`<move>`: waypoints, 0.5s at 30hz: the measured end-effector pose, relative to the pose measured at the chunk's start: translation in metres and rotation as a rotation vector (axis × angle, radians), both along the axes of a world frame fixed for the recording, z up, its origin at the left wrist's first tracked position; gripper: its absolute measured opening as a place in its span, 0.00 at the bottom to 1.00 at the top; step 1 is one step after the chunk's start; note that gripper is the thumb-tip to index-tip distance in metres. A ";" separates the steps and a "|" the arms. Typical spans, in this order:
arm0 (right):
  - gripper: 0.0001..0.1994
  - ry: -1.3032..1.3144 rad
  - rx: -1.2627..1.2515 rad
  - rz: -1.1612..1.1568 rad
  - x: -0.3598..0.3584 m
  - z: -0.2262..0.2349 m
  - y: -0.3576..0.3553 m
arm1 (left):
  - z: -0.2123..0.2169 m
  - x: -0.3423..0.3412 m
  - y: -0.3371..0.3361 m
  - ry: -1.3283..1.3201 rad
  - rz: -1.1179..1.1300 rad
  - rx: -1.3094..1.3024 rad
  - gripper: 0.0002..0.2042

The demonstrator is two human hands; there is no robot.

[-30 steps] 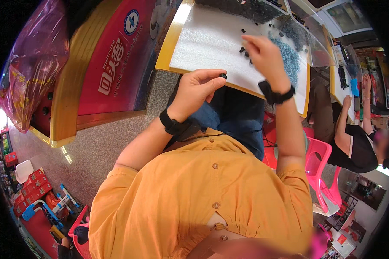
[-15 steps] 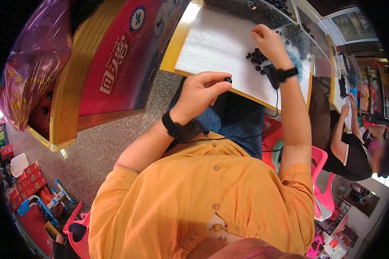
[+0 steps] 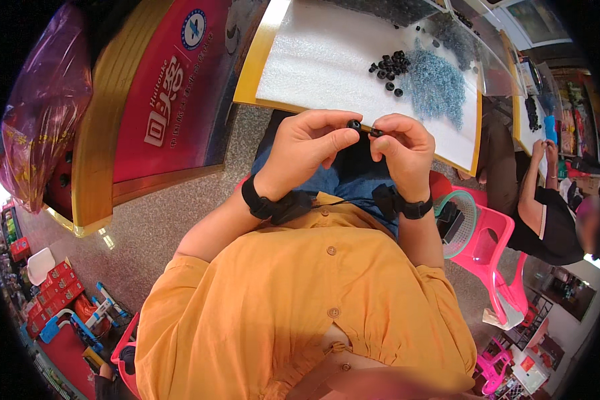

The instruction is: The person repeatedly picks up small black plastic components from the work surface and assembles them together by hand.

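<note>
White foam sheet (image 3: 327, 60) covers yellow-edged table (image 3: 257, 67) at 12 o'clock; pile of small black parts (image 3: 390, 65) and heap of blue-grey bits (image 3: 437, 83) lie on it toward 1 o'clock. Left hand (image 3: 307, 150) pinches small black part (image 3: 354, 125) in fingertips; right hand (image 3: 403, 150) pinches second black piece (image 3: 376, 133), just beside first, held over lap below table edge. Grey speckled floor (image 3: 153, 227) at 9 o'clock. Pink plastic chair (image 3: 490, 247) at 3 o'clock, co-worker's hand (image 3: 543, 150) beyond.

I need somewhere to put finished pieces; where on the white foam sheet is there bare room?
The white foam sheet is bare across its left and near part, between the yellow table edge and the black parts pile. It is crowded on the right, where the blue-grey parts heap lies.
</note>
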State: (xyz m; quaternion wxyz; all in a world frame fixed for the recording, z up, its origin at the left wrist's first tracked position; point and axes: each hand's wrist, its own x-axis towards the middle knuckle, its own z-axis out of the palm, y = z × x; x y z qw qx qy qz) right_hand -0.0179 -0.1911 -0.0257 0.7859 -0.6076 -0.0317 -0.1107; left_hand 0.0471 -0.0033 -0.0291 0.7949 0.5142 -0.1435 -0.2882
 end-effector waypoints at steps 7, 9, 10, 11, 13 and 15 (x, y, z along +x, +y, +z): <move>0.10 -0.164 -0.087 -0.036 -0.009 -0.009 0.000 | 0.001 -0.005 -0.001 -0.010 -0.017 -0.003 0.13; 0.10 -0.158 -0.119 -0.046 -0.011 -0.009 0.001 | 0.000 -0.005 -0.001 -0.033 -0.029 0.006 0.13; 0.10 -0.151 -0.151 -0.054 -0.012 -0.009 0.001 | 0.000 -0.006 -0.001 -0.034 -0.029 0.006 0.13; 0.10 -0.152 -0.151 -0.054 -0.012 -0.009 0.001 | 0.001 -0.006 -0.001 -0.032 -0.028 0.010 0.13; 0.10 -0.141 -0.204 -0.077 -0.013 -0.010 0.001 | 0.003 -0.006 -0.001 -0.029 -0.026 0.015 0.13; 0.10 -0.137 -0.206 -0.080 -0.013 -0.009 0.001 | 0.004 -0.006 0.000 -0.021 -0.056 0.020 0.13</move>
